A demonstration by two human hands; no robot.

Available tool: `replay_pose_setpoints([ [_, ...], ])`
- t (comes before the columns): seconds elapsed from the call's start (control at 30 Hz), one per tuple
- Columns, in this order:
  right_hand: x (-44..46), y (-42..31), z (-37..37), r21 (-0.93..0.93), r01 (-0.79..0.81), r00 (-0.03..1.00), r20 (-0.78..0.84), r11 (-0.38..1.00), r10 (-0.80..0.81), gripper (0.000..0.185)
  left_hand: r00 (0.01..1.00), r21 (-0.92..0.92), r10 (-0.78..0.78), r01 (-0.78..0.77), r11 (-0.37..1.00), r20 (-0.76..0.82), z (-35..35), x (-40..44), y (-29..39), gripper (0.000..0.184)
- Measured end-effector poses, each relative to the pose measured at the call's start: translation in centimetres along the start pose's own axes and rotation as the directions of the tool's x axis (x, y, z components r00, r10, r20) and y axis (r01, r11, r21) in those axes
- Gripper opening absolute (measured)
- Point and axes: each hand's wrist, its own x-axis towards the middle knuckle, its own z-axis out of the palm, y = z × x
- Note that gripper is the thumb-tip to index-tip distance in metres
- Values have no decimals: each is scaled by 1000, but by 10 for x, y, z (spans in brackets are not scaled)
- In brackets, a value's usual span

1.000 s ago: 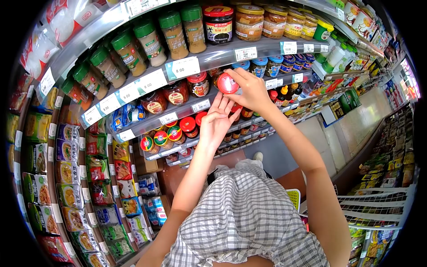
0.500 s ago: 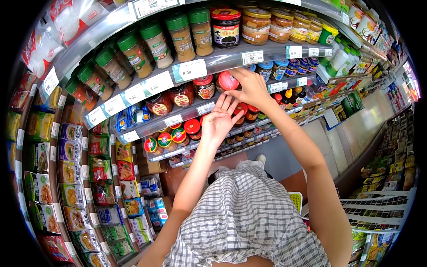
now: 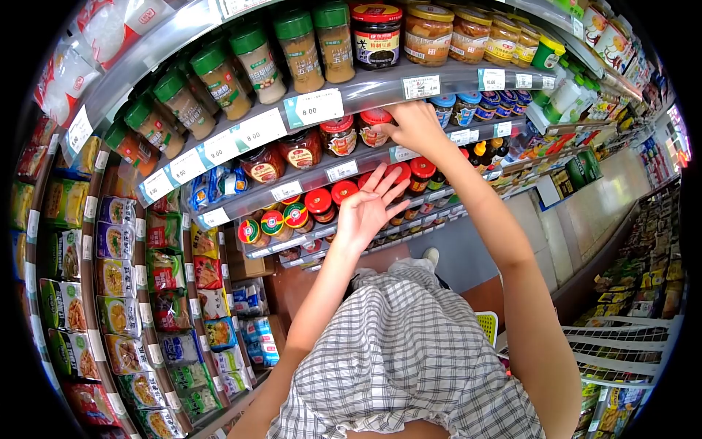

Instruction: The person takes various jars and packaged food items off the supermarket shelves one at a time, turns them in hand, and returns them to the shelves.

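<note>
On the middle shelf, a jar with a red lid [image 3: 374, 129] stands upright in a row of sauce jars. My right hand [image 3: 418, 130] reaches under the upper shelf's edge and grips this jar from its right side. The thumb lies against the jar; the other fingers are partly hidden behind it and the shelf edge. Left of it stands a similar red-lidded jar [image 3: 338, 136]. Lower down, my left hand [image 3: 365, 212] is open, palm up, fingers spread, holding nothing. It is in front of the red-lidded jars [image 3: 319, 205] on the shelf below.
Green-capped spice bottles [image 3: 257, 66] and yellow-lidded jars [image 3: 429, 36] line the upper shelf, with price tags [image 3: 313, 107] along its edge. Blue-lidded jars [image 3: 466, 108] stand right of my right hand. Packaged foods [image 3: 121, 278] fill the racks at left. A wire rack [image 3: 621, 351] is at lower right.
The red-lidded jar, tilted toward me at the shelf edge before, now stands upright farther back in the row. My right hand moved in with it; my left hand dropped lower, away from the jar.
</note>
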Motion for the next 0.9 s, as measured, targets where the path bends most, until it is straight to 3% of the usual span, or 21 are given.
replay_pose_setpoints([
  [0.17,2,3,10,-74,-54,996,62,996,59,33,1000,-4,-23,23,1000,-18,-3,-3,-4,83],
  [0.43,1,-22,13,14,-192,977,-89,981,193,35,999,1,-32,33,999,-37,-8,-3,-5,80],
  [0.67,3,-10,30,73,-128,970,-199,989,140,31,996,1,-53,53,999,-72,-10,-6,-8,80],
  [0.9,2,-5,30,62,-90,982,-161,994,99,31,996,17,-50,51,999,-80,-7,-6,-9,81],
])
